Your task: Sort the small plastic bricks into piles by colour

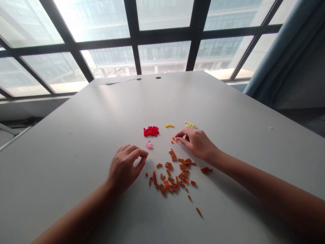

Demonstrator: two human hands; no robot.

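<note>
- Locating the hands: the left hand (124, 169) and the right hand (195, 144) lie palm down on the counter (63, 152), with the orange bricks (170, 176) spread mainly between and nearer the person than both.
- Left hand state: released, fingers loosely curled, with no held item visible. Its fingertips (145, 155) sit just beside the pink pile (149, 145).
- Right hand state: thumb and fingers drawn close together directly beside a few loose orange pieces (174, 139). Whether a piece is gripped cannot be determined.
- Orange brick layout: most lie in an irregular scatter, some in short joined rows. One stray brick (198, 211) lies well apart, toward the person's right.
- Other bricks: the red pile (151, 131) lies just beyond the pink pile and ahead of the left hand. A short row of yellow bricks (169, 126) lies between the red pile and the pale yellow pile (190, 125), which sits just ahead of the right hand.
- Surroundings: a large window with dark frames (162, 37) stands beyond the counter, and a blue curtain (279, 51) hangs to the right.
</note>
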